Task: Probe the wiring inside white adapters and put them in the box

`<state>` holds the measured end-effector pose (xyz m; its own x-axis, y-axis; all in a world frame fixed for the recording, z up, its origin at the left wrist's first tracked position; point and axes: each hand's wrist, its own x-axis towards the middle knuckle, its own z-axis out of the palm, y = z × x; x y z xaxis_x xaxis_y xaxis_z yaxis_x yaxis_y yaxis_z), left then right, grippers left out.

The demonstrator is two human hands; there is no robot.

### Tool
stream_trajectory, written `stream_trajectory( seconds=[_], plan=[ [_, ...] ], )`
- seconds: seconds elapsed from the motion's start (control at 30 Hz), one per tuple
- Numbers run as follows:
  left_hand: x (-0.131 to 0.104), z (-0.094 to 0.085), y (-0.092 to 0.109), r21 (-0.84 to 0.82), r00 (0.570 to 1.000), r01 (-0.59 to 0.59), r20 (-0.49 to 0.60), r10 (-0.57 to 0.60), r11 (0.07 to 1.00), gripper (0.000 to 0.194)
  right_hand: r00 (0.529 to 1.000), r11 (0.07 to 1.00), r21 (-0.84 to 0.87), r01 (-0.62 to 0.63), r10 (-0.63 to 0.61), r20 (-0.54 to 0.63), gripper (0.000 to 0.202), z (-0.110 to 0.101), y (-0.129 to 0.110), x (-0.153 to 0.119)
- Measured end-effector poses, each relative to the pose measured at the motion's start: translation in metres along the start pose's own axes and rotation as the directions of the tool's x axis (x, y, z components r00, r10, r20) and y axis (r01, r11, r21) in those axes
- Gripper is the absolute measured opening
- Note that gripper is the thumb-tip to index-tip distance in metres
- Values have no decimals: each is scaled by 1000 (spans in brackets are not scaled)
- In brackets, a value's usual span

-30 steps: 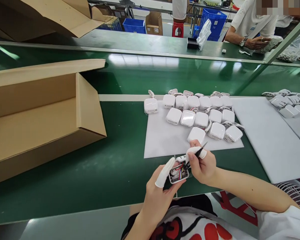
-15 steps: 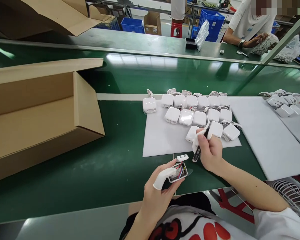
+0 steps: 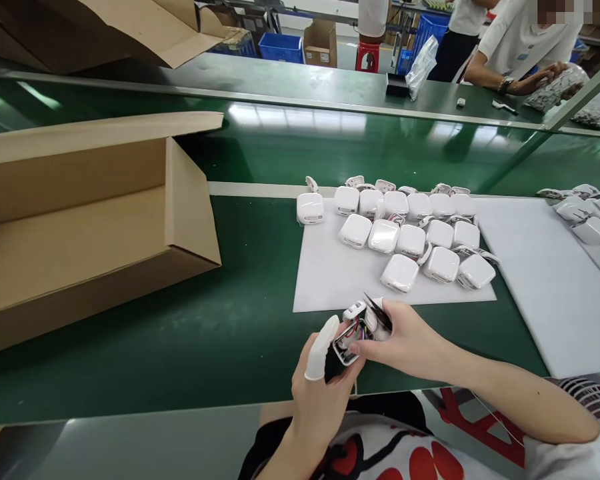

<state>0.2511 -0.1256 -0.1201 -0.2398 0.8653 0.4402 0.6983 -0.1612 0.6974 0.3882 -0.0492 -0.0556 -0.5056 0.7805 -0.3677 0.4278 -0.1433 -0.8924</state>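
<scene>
My left hand (image 3: 316, 393), a white finger cot on one finger, is closed around a small open white casing (image 3: 347, 359). Red, blue and yellow wires show inside the casing, and a small white part (image 3: 355, 310) sits at its upper edge. My right hand (image 3: 413, 339) grips black pointed tweezers (image 3: 380, 315), their tips directed up and left. Its thumb reaches the casing's open side, beside the wires; what the fingertips press on is partly hidden. Beyond my hands, several rounded white units (image 3: 400, 273) rest in rows on a white sheet (image 3: 330, 287).
A large open cardboard box (image 3: 195, 213) stands at left on the green table (image 3: 250, 347). More white units (image 3: 593, 230) lie at far right beside another white sheet (image 3: 530, 287). Across the bench, a person (image 3: 505, 50) handles a plastic bag (image 3: 555, 90).
My right hand has come down and left from the rows of units to the casing, carrying the tweezers. The nearest left unit lies free of it. Another person appears at the back.
</scene>
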Motion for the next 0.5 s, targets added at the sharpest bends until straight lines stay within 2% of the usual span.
stream_trajectory(
  seconds=[0.1, 0.2, 0.27, 0.37, 0.5],
  plan=[
    [2, 0, 0, -61, 1000, 10, -21, -12, 998, 47, 1000, 999, 47, -16, 17, -26, 27, -4, 3, 8],
    [6, -2, 2, -101, 1000, -15, -2, 15, 995, 40, 999, 999, 5, -40, 40, -19, 34, -12, 2, 12],
    [10, -4, 4, -103, 995, -93, 23, 96, 990, 32, 998, 999, -15, -40, 41, 46, 34, -17, 1, 12],
    [16, -8, 4, -90, 970, -229, 57, 234, 969, 31, 992, 999, -10, -42, 43, 120, 33, -21, 4, 14],
    [20, -12, 0, -104, 953, -273, 111, 284, 956, 32, 984, 995, 77, -60, 46, 173, 33, -20, 9, 17]
  ],
)
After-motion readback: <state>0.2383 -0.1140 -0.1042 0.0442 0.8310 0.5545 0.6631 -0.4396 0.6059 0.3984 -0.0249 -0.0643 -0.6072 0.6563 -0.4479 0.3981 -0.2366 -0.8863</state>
